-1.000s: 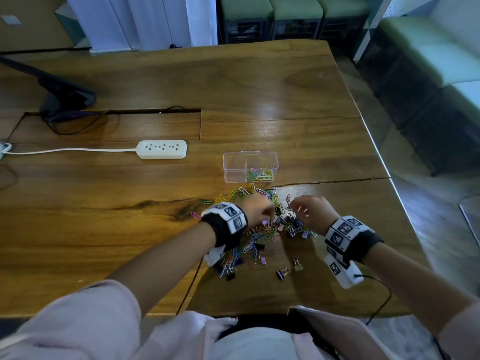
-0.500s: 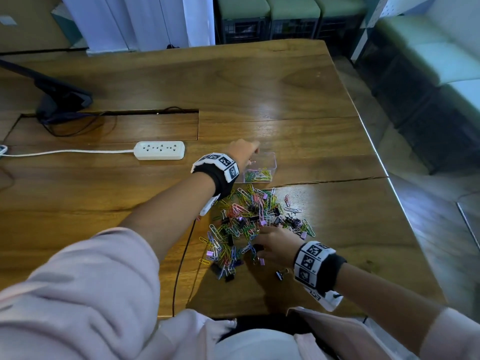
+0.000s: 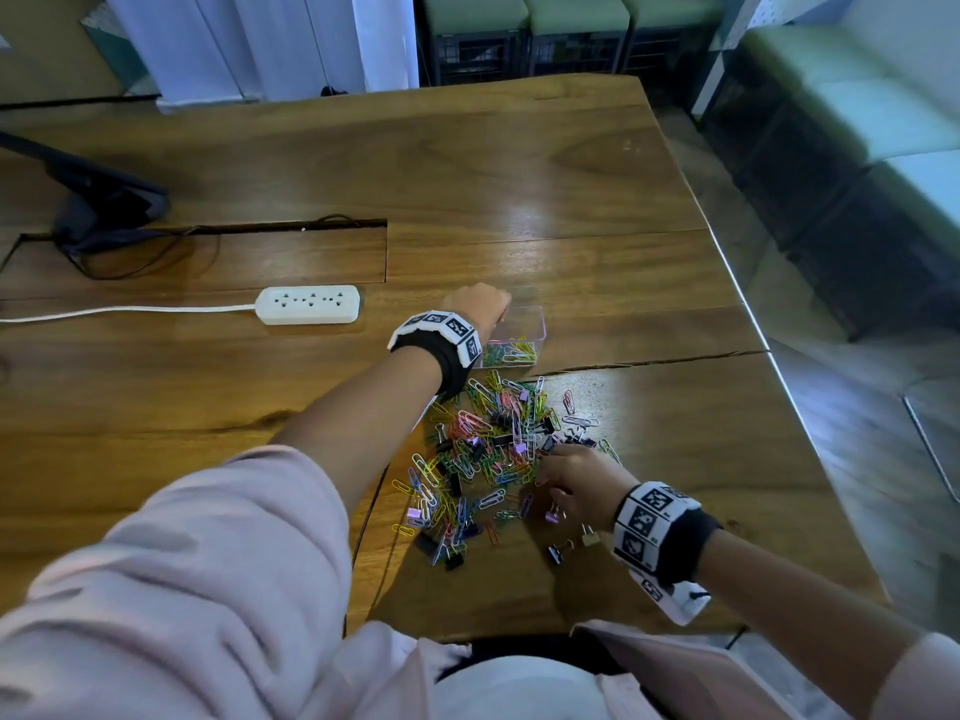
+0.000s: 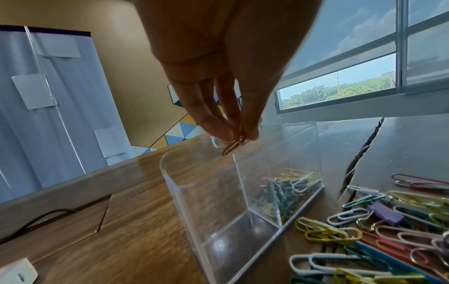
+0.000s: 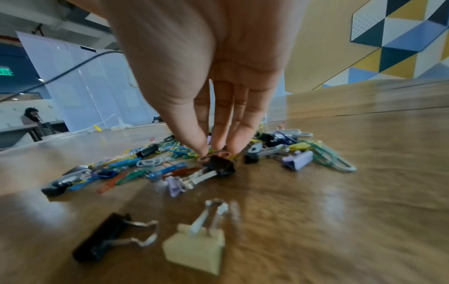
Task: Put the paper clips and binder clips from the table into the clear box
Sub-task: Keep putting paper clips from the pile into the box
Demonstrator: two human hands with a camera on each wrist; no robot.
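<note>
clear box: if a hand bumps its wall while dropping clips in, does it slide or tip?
Probably slides: the clear box looks like thin plastic holding only a few paper clips, so light, on a glossy table. Tipping seems unlikely; it sits low and wide. The left hand hovers over it.

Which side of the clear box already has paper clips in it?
The right compartment, nearest the pile on the table. The left compartment looks empty; the left hand holds an orange paper clip above the box.
</note>
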